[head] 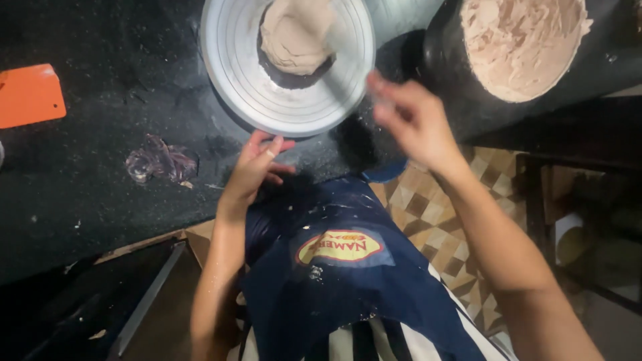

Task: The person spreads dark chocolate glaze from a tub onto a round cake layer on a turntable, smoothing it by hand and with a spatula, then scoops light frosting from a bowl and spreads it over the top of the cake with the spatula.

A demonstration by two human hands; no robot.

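Head view: the left hand [257, 164] rests on the black speckled worktop [87, 180], fingers loosely spread and holding nothing, its fingertips just below the rim of the round shiny metal plate [231, 63]. On that plate, above the left hand, sits a pale beige lump of dough [297, 33] on a dark disc. The right hand [411, 120] hovers just right of the plate's lower edge — its fingers pinched together, blurred, so whether anything sits between them cannot be told. Above and right of it stands a dark round container of beige dough [521, 43]. Left of the left hand lies a crumpled clear plastic wrapper [160, 160]; further left, a flat orange plastic scraper [30, 93]. A navy apron [334, 274] hangs below both hands.
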